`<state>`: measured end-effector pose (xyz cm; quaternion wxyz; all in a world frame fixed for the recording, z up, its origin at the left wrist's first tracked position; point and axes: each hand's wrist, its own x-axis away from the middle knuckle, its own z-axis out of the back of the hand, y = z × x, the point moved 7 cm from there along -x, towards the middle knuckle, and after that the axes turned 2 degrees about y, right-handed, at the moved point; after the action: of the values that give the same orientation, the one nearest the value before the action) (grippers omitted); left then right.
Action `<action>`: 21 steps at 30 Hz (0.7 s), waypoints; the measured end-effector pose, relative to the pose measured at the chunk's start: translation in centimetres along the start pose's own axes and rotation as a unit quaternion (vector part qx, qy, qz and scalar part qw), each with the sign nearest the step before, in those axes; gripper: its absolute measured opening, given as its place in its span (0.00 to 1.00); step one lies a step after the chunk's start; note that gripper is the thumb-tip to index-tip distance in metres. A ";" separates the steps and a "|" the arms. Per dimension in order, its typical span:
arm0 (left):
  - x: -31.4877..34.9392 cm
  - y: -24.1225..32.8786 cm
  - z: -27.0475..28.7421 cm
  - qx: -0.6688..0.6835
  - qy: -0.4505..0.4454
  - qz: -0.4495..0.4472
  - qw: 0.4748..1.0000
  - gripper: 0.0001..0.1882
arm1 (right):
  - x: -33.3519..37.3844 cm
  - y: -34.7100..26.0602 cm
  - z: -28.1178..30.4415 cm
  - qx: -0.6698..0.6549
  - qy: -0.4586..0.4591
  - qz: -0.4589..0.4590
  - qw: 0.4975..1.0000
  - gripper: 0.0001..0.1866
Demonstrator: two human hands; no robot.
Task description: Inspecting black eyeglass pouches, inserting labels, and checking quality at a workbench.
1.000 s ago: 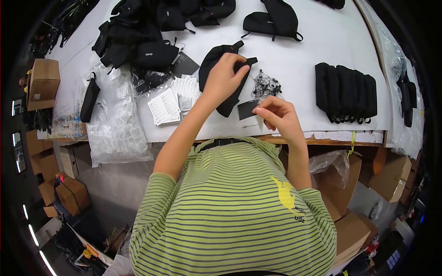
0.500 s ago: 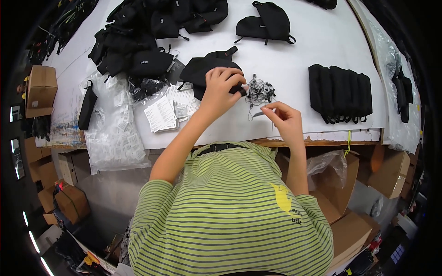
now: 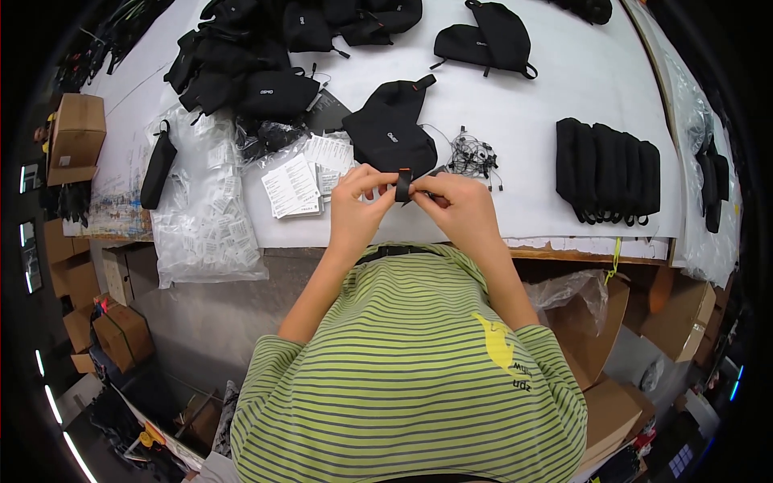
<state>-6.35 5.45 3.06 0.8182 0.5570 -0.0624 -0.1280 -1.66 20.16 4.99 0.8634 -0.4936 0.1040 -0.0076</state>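
A black fabric pouch (image 3: 390, 135) lies in front of me, its strap loop (image 3: 404, 187) with a bit of orange pointing toward me. My left hand (image 3: 360, 206) is closed, pinching the loop from the left. My right hand (image 3: 461, 204) is closed too, thumb and forefinger together at the loop's right side. A small dark tag (image 3: 437, 171) shows partly at its fingers; the rest is hidden. Just beyond that hand is a tangle of thin black cords (image 3: 473, 154) with small ends, and a thin cord runs from near the pouch toward it.
Black pouches are heaped (image 3: 262, 92) at the far left; two more (image 3: 485, 39) lie at the back. A row of black pouches (image 3: 608, 171) stands at right. Printed cards (image 3: 291, 187) and a clear bag of small white packets (image 3: 205, 217) lie at left. Cardboard boxes (image 3: 76, 138) surround the table.
The pouch has been turned and spread out, its loop now toward me. My left hand has come nearer, and my right hand has moved left from beside the cords to meet it.
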 end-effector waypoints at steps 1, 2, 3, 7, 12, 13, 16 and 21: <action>0.1 0.0 0.0 0.001 -0.001 0.000 1.000 0.07 | 0.0 -0.2 0.0 0.021 0.000 0.011 1.000 0.06; 0.2 0.0 0.1 0.047 0.000 -0.003 0.999 0.05 | 0.0 -0.5 0.1 0.021 0.000 0.011 1.000 0.06; 0.2 0.0 0.3 0.093 0.001 -0.005 0.996 0.04 | -0.1 -0.3 0.0 -0.018 -0.033 -0.048 0.998 0.07; 0.1 0.0 1.6 0.168 0.052 -0.014 0.984 0.04 | 0.6 2.4 0.4 -0.297 -0.016 -0.171 0.939 0.06; 0.5 0.7 2.5 0.321 0.044 0.042 0.945 0.04 | 0.6 2.5 2.3 -0.416 -0.001 -0.160 0.895 0.06; 0.5 1.0 2.1 0.347 -0.002 0.048 0.936 0.04 | 0.5 2.3 2.4 -0.416 -0.002 -0.160 0.895 0.06; 0.8 2.4 1.5 0.284 -0.021 0.069 0.956 0.04 | 0.4 2.2 2.3 -0.421 -0.008 -0.175 0.890 0.06; 0.8 3.4 0.6 0.222 -0.026 0.012 0.975 0.04 | 0.5 2.3 1.1 -0.416 0.008 -0.172 0.893 0.06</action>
<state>-5.21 5.87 6.37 0.6736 0.7205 -0.1171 -0.1158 -1.22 22.21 3.46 0.5632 -0.8180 0.0177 -0.1160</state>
